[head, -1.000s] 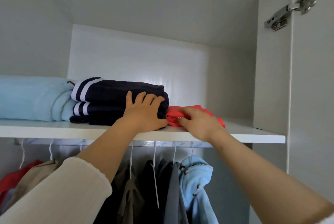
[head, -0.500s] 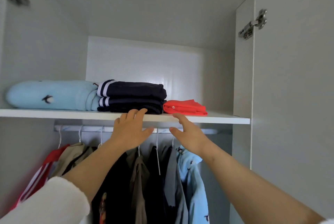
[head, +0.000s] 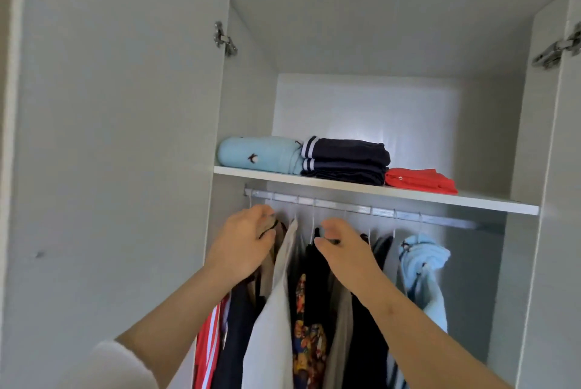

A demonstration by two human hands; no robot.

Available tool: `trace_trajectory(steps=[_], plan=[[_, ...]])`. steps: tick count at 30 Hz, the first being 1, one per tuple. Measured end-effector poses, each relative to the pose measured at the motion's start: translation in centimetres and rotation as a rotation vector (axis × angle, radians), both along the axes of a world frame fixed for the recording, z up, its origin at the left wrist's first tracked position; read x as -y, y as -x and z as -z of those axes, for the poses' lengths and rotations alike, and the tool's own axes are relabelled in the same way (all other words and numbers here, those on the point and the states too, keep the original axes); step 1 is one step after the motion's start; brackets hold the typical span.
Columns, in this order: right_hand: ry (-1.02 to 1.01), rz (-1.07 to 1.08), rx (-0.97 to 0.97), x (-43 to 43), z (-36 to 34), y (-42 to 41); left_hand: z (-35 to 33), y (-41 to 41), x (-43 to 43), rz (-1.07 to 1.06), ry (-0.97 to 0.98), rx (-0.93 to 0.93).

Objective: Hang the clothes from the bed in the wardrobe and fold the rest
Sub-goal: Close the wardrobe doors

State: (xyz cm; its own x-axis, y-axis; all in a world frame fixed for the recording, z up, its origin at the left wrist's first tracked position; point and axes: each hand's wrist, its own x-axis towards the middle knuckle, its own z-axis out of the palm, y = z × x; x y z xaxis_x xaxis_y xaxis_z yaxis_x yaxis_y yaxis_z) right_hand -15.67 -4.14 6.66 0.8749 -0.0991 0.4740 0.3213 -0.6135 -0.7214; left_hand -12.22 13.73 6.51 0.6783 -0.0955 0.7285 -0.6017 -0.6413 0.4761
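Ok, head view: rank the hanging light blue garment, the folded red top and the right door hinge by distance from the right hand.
From the right hand:
1. Hanging light blue garment, just right on the rail.
2. Folded red top, above on the shelf.
3. Right door hinge, far up right.

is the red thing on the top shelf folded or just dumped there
Folded: the red garment lies as a flat, neat stack on the shelf, beside the navy pile.

Shelf: white wardrobe board point(head: 471, 198) above the rail.
At 9 o'clock: folded light-blue fleece garment point(head: 257, 154).
Centre: two stacked navy white-striped folded garments point(head: 345, 162), touching it.
At 3 o'clock: folded red cloth point(head: 421, 181).
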Motion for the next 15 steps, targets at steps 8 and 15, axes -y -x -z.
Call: trace_trajectory(steps=[8, 15], plan=[[-0.045, -0.101, 0.055, -13.0, -2.0, 0.9, -0.7, 4.6, -12.6, -0.147, -0.036, 0.231], [-0.087, -0.177, 0.027, -23.3, -1.6, 0.4, -1.5, 5.9, -22.9, -0.203, -0.237, 0.532]])
